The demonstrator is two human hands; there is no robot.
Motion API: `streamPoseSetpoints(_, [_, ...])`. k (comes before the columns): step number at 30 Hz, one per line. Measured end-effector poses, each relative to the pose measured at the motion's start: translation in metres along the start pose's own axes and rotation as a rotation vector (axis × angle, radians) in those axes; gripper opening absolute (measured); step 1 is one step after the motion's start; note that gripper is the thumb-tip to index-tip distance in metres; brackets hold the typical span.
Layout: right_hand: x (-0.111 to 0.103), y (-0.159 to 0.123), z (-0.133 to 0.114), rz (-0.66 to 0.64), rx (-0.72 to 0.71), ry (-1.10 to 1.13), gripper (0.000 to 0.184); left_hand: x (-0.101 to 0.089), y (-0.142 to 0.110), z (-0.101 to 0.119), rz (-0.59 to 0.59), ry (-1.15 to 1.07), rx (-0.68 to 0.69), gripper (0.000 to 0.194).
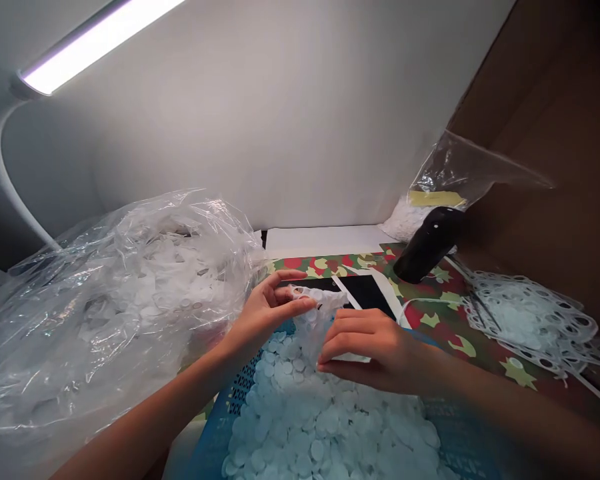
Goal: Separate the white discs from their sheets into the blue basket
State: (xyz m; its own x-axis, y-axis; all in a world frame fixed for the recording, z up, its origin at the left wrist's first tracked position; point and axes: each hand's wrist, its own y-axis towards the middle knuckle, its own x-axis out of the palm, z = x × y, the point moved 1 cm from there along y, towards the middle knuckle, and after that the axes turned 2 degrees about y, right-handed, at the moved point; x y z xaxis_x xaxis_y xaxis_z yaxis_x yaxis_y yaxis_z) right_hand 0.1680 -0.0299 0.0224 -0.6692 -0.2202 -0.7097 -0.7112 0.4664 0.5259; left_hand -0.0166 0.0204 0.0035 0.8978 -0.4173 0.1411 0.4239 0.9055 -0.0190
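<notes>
Over the far end of a blue perforated plastic basket [223, 408], a crumpled white hole-punched sheet [330, 298] is pinched by the left hand [265, 304], its length stretched rightward. The right hand [370, 343] is curled beside it, grip untellable. Left of the basket, room is bounded by a clear plastic bag [130, 327].

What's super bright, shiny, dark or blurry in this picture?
In the head view, the lamp glows washed-out white; in the head view, glints streak the big plastic bag; in the head view, the brown panel sinks into shadow; in the head view, the right forearm looks blurry toward the picture's edge.
</notes>
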Motion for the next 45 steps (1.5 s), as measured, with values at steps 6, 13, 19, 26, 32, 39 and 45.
streamPoseSetpoints(6, [-0.0045, -0.0017, 0.0043, 0.205, 0.11, -0.065, 0.01, 0.001, -0.0013, -0.0007, -0.078, 0.027, 0.009, 0.041])
streamPoseSetpoints(13, [-0.0029, -0.0046, 0.0085, 0.225, 0.132, -0.133, 0.02, 0.0041, -0.004, 0.0027, -0.157, 0.078, -0.008, 0.044])
streamPoseSetpoints(19, [-0.0045, -0.0068, 0.0064, 0.186, 0.101, -0.239, 0.015, 0.0051, -0.0046, 0.004, -0.185, 0.079, -0.022, 0.043])
streamPoseSetpoints(26, [-0.0038, -0.0037, 0.0053, 0.128, 0.014, -0.302, 0.008, 0.0065, -0.0062, 0.0021, -0.216, 0.021, -0.012, 0.041])
streamPoseSetpoints(32, [-0.0021, -0.0057, 0.0075, 0.113, -0.041, -0.292, 0.006, 0.0058, -0.0065, 0.0011, -0.171, 0.0, 0.012, 0.044])
streamPoseSetpoints(39, [-0.0038, -0.0028, 0.0039, 0.127, -0.096, -0.31, 0.008, 0.0062, -0.0065, -0.0005, -0.144, -0.031, 0.08, 0.04])
streamPoseSetpoints(45, [-0.0047, -0.0033, 0.0029, 0.165, -0.149, -0.303, 0.015, 0.006, -0.0043, -0.003, -0.128, -0.064, 0.149, 0.037])
